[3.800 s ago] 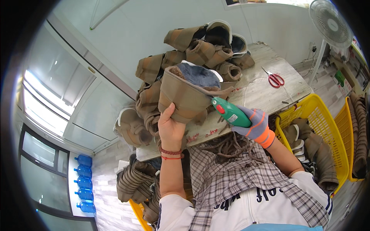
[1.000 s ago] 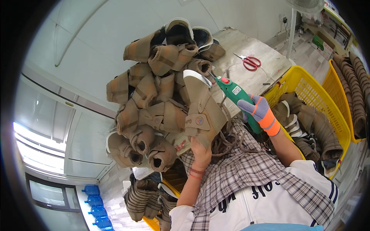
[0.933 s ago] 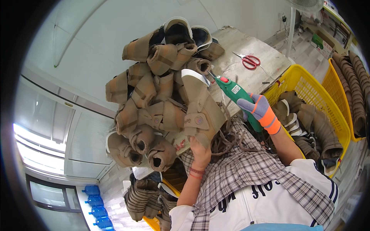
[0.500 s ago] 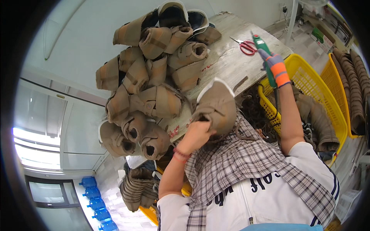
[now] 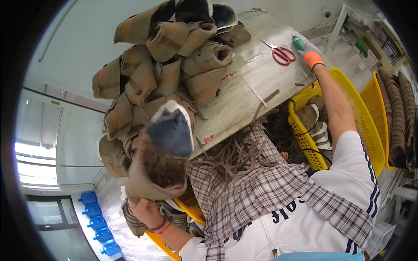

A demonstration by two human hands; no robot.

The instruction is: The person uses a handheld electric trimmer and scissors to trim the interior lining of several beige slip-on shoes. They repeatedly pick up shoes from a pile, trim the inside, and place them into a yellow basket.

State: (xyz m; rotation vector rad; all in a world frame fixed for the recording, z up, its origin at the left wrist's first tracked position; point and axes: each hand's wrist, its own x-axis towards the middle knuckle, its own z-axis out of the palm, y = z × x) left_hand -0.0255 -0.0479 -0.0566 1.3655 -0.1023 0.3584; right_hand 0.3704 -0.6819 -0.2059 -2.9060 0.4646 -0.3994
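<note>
My left hand [image 5: 146, 214] grips the lower edge of a brown, fleece-lined shoe upper [image 5: 141, 178], raised at the left in front of the pile. Its opening faces up, showing brown fleece and a dark lining with a white rim. At the far right of the worktable, my right hand [image 5: 312, 57], in an orange and grey glove, is closed round the rear of a green corded hand tool [image 5: 298, 42]. Red-handled scissors [image 5: 282, 55] lie just left of the tool. Brown trimmed strips [image 5: 237, 154] lie heaped on my checked apron [image 5: 278, 187].
Similar shoe uppers [image 5: 167, 78] are stacked on the left of the worktable [image 5: 248, 74]. A yellow basket [image 5: 357, 113] with shoe pieces stands at right, with rolled brown pieces [image 5: 394, 117] beyond. Blue water bottles [image 5: 96, 222] line the floor at lower left.
My left hand has carried the shoe upper from my lap to the left, turning its opening up. My right hand has moved the green tool farther out onto the table.
</note>
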